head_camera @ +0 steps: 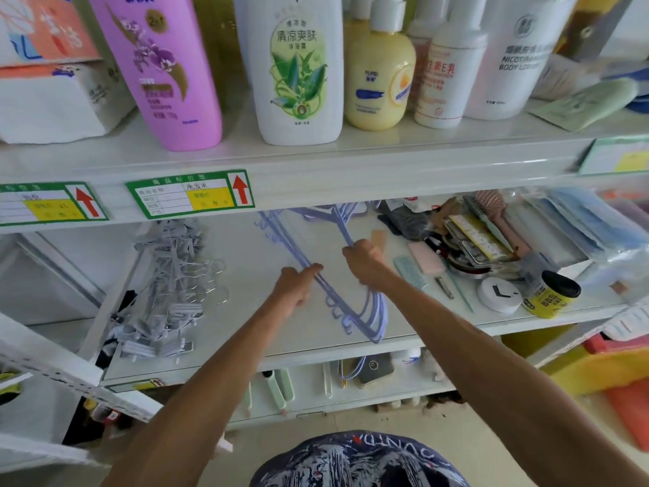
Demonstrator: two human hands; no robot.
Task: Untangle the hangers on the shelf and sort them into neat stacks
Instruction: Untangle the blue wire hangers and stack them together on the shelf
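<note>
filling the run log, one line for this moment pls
left hand: gripping purple hangers | right hand: gripping same bunch | grey clip hangers: untouched

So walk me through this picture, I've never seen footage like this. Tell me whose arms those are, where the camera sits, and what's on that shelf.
The camera is worn on a person's head, looking down at their own bare arms. On the white shelf, the left hand and right hand both grip a bunch of purple hangers. To the left lies a pile of grey clip hangers. On the right are a teal comb and a yellow-labelled jar. Bottles stand on the shelf above.
</note>
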